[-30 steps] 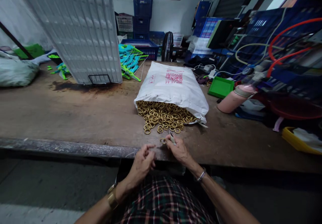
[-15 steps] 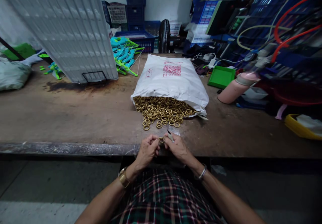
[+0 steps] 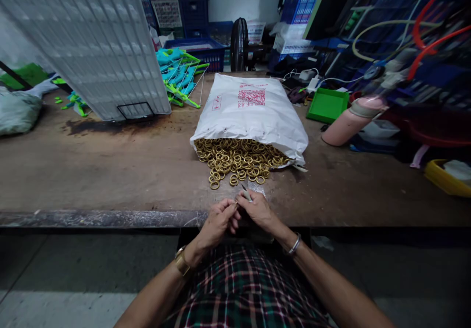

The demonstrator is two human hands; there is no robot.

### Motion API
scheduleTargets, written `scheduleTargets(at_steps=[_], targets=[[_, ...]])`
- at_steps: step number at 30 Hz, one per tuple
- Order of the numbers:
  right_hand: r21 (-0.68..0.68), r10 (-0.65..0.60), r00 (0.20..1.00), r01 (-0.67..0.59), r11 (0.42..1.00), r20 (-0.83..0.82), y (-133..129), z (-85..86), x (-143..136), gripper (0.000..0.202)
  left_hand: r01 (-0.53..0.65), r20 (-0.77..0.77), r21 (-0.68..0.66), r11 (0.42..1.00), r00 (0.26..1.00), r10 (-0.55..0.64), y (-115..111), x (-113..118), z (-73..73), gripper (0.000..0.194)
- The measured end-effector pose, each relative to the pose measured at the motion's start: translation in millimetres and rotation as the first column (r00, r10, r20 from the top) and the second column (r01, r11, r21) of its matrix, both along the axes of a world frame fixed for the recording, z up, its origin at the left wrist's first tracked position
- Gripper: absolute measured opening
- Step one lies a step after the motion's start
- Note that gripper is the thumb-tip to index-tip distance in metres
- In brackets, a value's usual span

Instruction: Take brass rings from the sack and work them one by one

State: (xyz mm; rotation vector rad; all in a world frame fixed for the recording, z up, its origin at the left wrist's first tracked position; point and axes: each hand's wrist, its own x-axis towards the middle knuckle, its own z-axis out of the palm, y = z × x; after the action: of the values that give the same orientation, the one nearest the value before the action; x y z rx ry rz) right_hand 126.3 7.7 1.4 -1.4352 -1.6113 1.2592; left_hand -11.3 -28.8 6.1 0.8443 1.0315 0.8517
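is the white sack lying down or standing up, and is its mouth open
Lying flat on the workbench, mouth open: brass rings spill from the white sack toward the hands.

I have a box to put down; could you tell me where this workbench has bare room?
Bare wood lies left of the white sack, in front of the leaning white panel. Another patch sits right of the brass rings, before the pink bottle. The back right is crowded.
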Motion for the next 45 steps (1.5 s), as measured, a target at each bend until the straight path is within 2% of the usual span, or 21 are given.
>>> scheduleTargets(at_steps=[5,13,17,20,23,26,34,38,45], targets=[[0.086,0.045,0.995,-0.053,0.995,0.093,-1,-1.2,-1,0.020,-0.004,0.110,-0.035,0.999,0.994,0.008,-1,0,-1.9,0.034],[0.111,0.070,0.995,-0.077,0.991,0.070,-2,0.5,0,0.022,-0.035,0.198,-0.049,0.998,0.979,0.044,-6,-2,-2.9,0.033],[0.161,0.053,0.980,-0.085,0.983,0.192,-3,-2.9,3,0.024,-0.059,0.206,-0.028,0.998,0.976,0.063,-7,-2,-2.1,0.032],[0.228,0.115,0.944,-0.191,0.955,0.308,-8,-4.6,6,0.017,-0.079,0.188,0.013,0.997,0.979,0.075,-6,-3,-1.8,0.031],[0.296,0.188,0.894,-0.324,0.899,0.406,-14,-5.4,7,0.015,-0.085,0.148,0.037,0.996,0.986,0.079,-5,-4,-2.9,0.030],[0.321,0.184,0.861,-0.364,0.874,0.474,-16,-5.6,5,0.019,-0.091,0.128,0.050,0.995,0.988,0.084,-5,-4,-5.2,0.031],[0.287,0.186,0.834,-0.376,0.881,0.519,-16,-3.4,4,0.021,-0.069,0.041,0.149,0.986,0.997,0.064,-5,-6,-13.0,0.029],[0.262,0.194,0.827,-0.376,0.889,0.528,-17,-3.5,4,0.024,-0.061,-0.033,0.171,0.983,0.997,0.067,-5,-6,-10.3,0.033],[0.157,0.308,0.781,-0.455,0.877,0.543,-14,1.3,4,0.025,-0.090,-0.102,0.233,0.968,0.988,0.116,-7,-6,-5.7,0.036]])
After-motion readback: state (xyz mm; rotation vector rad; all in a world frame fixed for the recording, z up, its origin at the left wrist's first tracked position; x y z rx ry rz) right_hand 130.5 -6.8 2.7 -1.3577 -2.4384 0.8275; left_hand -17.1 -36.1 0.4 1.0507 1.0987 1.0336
